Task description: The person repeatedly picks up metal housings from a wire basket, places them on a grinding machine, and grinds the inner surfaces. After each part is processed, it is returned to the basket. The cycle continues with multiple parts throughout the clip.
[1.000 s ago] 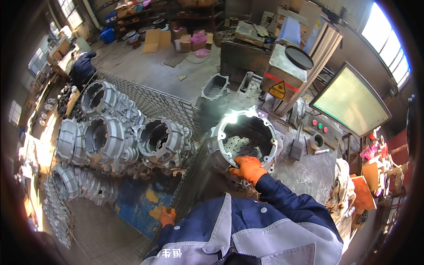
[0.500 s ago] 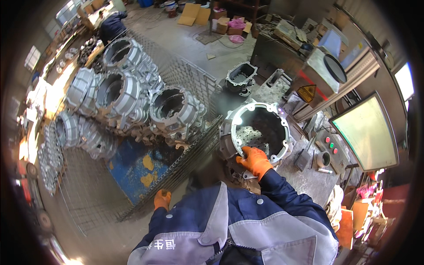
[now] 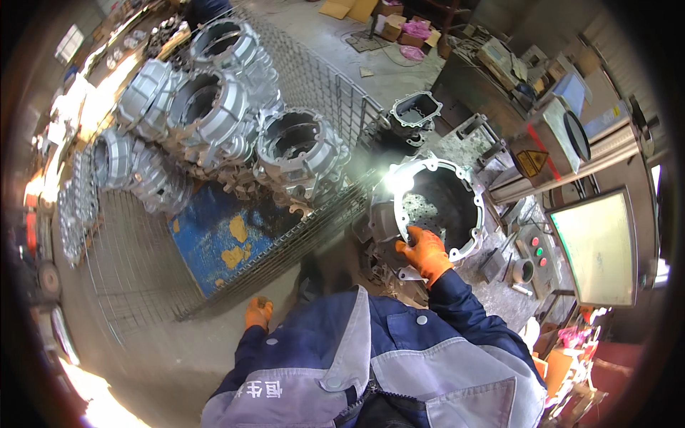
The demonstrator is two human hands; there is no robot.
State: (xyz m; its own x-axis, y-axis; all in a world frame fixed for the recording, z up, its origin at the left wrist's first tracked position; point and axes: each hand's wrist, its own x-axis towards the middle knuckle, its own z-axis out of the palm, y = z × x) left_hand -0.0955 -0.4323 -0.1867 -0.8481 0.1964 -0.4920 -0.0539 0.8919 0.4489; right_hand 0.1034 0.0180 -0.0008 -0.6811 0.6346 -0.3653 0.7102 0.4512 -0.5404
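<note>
- in the head view, the only one, i see an orange-gloved right hand (image 3: 426, 255) clamped on the near rim of a round, hollow grey metal housing (image 3: 446, 200), presumably to steady it.
- the housing sits at the left edge of a scuffed grey metal bench (image 3: 506, 303), its mouth facing up, perhaps so the inside stays easy to reach; what bears its weight is hidden.
- an orange-gloved left hand (image 3: 258, 314) hangs apart near the wire-mesh cage (image 3: 342, 89), fingers loosely curled; i can't tell whether they grip anything.
- the cage holds a stack of grey ribbed metal castings (image 3: 227, 107), probably piled close to save room, beside a blue board with tan patches (image 3: 214, 232).
- inside the housing i see a speckled floor.
- beyond it stands a smaller oblong grey casting (image 3: 415, 110), hollow, its contents unclear.
</note>
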